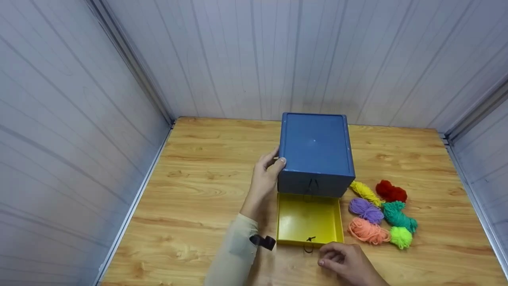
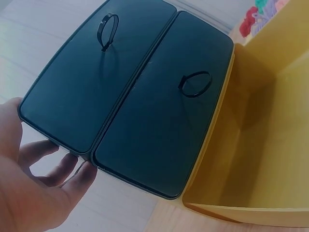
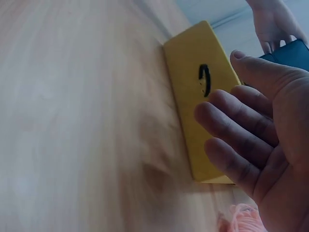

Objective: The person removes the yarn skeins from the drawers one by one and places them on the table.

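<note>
A blue drawer cabinet (image 1: 315,145) stands on the table; its two dark drawer fronts (image 2: 154,111) carry black loop handles. Below them the yellow drawer (image 1: 309,222) is pulled out, its bare floor showing, with another black loop (image 3: 204,79) on its front. My left hand (image 1: 265,176) steadies the cabinet's left side, thumb at the top edge and fingertips (image 2: 79,181) against the side wall. My right hand (image 1: 347,262) hovers by the yellow drawer's front right corner, fingers loosely bent and holding nothing.
Several yarn skeins lie right of the drawer: yellow (image 1: 366,192), red (image 1: 391,191), purple (image 1: 366,210), teal (image 1: 399,216), peach (image 1: 368,231) and lime green (image 1: 401,237). Pale panel walls (image 1: 238,59) bound the wooden table (image 1: 190,178) at the back and sides.
</note>
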A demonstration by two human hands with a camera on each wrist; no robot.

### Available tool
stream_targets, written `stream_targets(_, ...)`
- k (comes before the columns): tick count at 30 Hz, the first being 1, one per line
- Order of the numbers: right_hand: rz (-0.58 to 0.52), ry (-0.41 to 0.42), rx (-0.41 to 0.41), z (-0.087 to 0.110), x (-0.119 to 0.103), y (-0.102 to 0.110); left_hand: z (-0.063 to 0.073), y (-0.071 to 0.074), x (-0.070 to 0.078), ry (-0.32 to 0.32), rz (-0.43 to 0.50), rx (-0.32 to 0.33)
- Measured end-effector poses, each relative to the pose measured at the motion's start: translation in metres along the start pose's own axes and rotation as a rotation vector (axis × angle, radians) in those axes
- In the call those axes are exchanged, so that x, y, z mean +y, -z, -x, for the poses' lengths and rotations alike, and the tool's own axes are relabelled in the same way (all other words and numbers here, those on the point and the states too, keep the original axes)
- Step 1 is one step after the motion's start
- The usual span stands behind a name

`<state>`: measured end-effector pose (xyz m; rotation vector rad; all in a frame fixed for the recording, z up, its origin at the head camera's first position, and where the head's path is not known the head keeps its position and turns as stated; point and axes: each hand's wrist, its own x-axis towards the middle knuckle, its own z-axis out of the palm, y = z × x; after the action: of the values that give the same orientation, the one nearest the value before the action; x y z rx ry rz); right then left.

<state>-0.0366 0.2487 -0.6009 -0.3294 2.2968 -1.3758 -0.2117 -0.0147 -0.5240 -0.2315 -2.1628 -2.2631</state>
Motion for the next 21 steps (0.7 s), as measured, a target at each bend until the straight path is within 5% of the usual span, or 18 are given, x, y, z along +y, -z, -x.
stream_targets(11, -0.088, -0.033, -0.061, -0.009, 0.012, -0.019, -0.001, -0.001, 0.002, -0.001, 0.002, 0.015)
stream_targets(21, -0.127, -0.177, 0.088, -0.018, 0.009, -0.046, 0.0, -0.001, 0.0, 0.013, 0.018, 0.029)
